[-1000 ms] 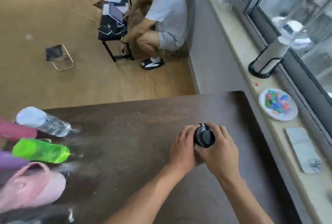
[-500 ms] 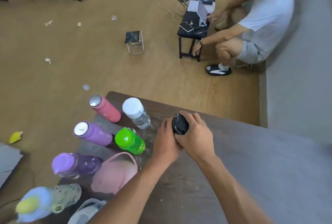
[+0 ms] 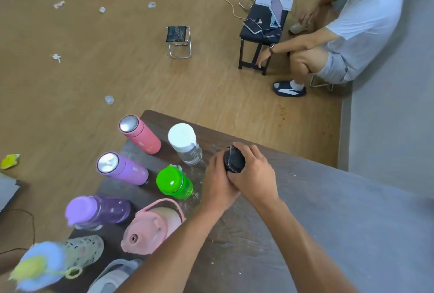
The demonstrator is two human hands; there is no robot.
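Note:
A black bottle point(image 3: 234, 161) with a round black lid stands on the dark wooden table point(image 3: 317, 222), near its far edge. Both my hands wrap around it. My left hand point(image 3: 217, 181) grips the bottle's body from the left. My right hand point(image 3: 254, 173) curls over the lid and the right side. Most of the bottle's body is hidden behind my fingers.
Left of my hands stand several bottles: clear with white cap point(image 3: 185, 143), green point(image 3: 174, 183), pink flask point(image 3: 140, 134), purple flask point(image 3: 122, 168), purple-capped point(image 3: 98, 210), pink jug point(image 3: 152, 224). A person point(image 3: 352, 29) squats by a black bench point(image 3: 265, 20) on the floor beyond.
The view has swung left, bringing the row of bottles into sight. My hands keep the same grip on the black bottle, now close to the other bottles.

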